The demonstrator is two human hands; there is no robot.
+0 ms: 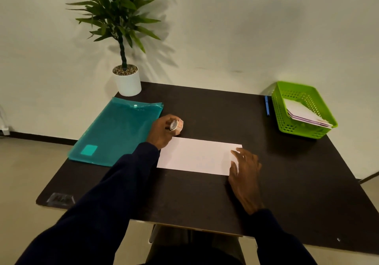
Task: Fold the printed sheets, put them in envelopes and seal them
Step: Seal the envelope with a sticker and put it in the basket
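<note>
Lying flat mid-table (205,199), the white envelope (194,156) is set with its long axis left to right. Its right end is pressed by the straight fingers (240,154) of the right hand (245,172). A small tape roll (176,125) is gripped in the left hand (161,131), just beyond the envelope's far left corner, so sealing is judged nearest that hand.
</note>
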